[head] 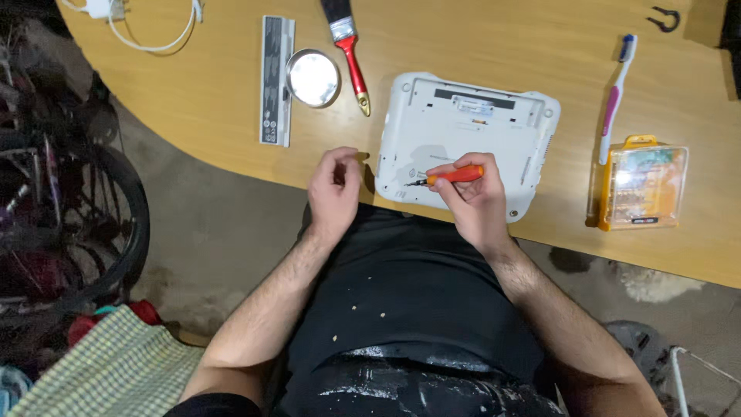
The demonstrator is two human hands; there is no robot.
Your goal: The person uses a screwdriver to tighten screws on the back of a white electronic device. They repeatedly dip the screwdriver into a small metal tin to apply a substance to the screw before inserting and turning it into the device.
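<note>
The person's dark-clothed lap lies nearest, below the wooden table (193,100). On the table, a white upturned laptop (463,143) serves as landmark. The right hand (475,197) rests on its near edge, fingers closed around an orange screwdriver (451,177) whose tip touches the casing. The left hand (333,189), just left of the laptop, is loosely curled, holding nothing visible. Right of the laptop sits an orange bit case (642,185); left, a round tin (312,77).

So the laptop (463,139) sits bottom-up mid-frame on the bench (193,100), screwdriver (451,177) lying across its lower left corner. Left of it are a brush (349,46), a round dish (312,77), then a battery pack (276,81). To the right are a toothbrush (615,96) and a bit case (643,185).
</note>
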